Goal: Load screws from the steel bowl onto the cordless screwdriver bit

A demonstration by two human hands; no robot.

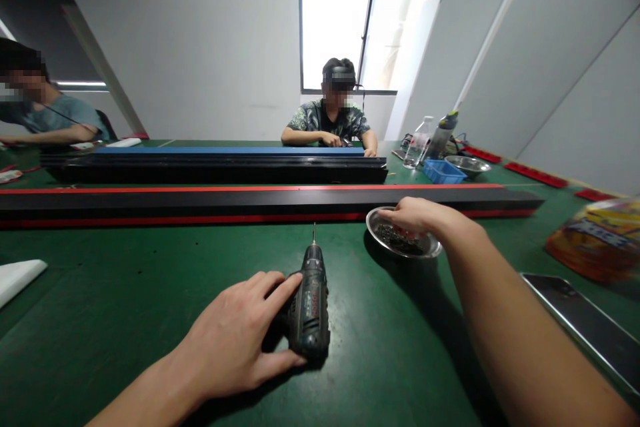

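A black cordless drill [311, 310] lies on the green tabletop in front of me, its thin bit pointing away. My left hand [237, 327] is closed around the drill from the left, thumb at the rear end and fingers over the body. To the right stands a shallow metal bowl [375, 219] holding many small dark pieces [393, 237], too small to tell apart. My right hand [423, 215] reaches over its rim with curled fingers down among the pieces. Whatever the fingertips pinch is hidden. Just beyond lies a long black bar with red edges [240, 201].
A second long black and blue bar [225, 167] lies farther back, where a person [333, 117] works. A phone [575, 313] and an orange plastic package [595, 240] are at right. Behind stand a blue basket [443, 172], a bottle [419, 143] and another metal bowl [470, 165].
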